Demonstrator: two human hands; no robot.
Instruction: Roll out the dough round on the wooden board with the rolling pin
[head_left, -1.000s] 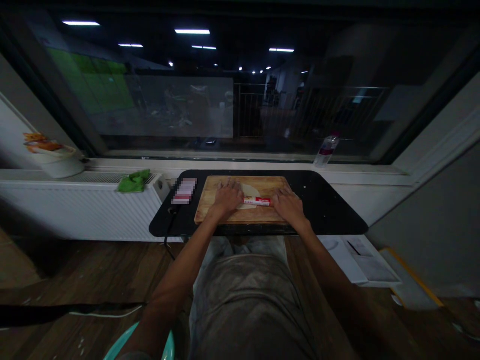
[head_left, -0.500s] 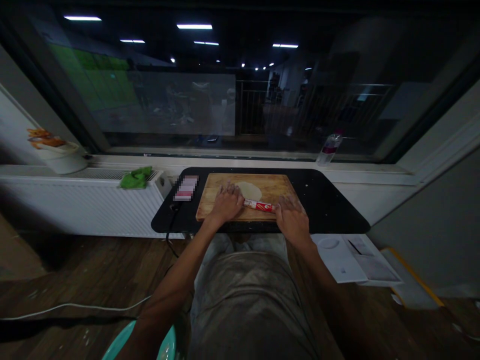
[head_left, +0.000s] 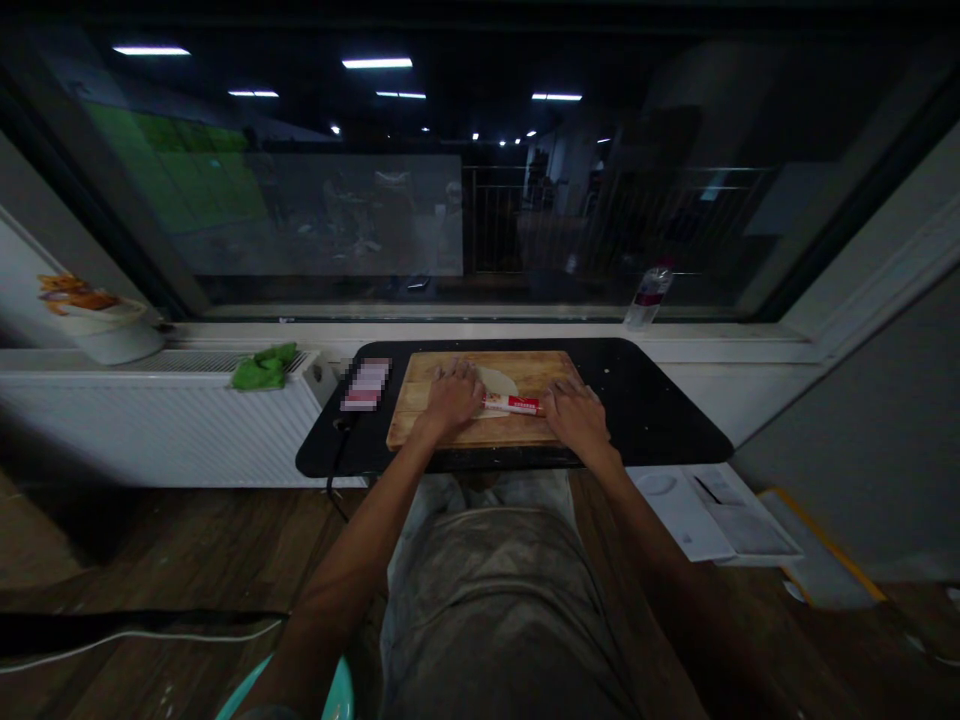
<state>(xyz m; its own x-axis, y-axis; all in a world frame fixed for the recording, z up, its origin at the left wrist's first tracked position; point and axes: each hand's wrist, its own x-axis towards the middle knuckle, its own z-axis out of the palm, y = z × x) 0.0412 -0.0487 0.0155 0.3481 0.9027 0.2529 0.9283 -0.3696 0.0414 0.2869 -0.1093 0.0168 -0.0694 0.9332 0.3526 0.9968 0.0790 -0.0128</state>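
A rolling pin [head_left: 513,404] with a red-and-white printed wrapper lies crosswise over a flat, pale sheet of dough [head_left: 496,381]. My left hand [head_left: 454,396] is closed over its left end, fingers curled down toward the board. The right end sits under my right hand [head_left: 576,414], which is also closed on it. Both ends of the pin are hidden by my hands. Dough shows beyond the pin and a little on the near side. Beneath everything is a wooden cutting board [head_left: 409,407], on a black tabletop [head_left: 652,410].
A phone-like blurred item [head_left: 367,385] lies left of the board. A green cloth [head_left: 264,367] and a white pot [head_left: 120,332] sit on the radiator [head_left: 172,425]. A plastic bottle [head_left: 646,298] stands on the windowsill. Below left is a turquoise basin [head_left: 341,690].
Both hands have pushed the rolling pin slightly away from me over the dough. The pin has turned, so different print faces up. The view has shifted a little.
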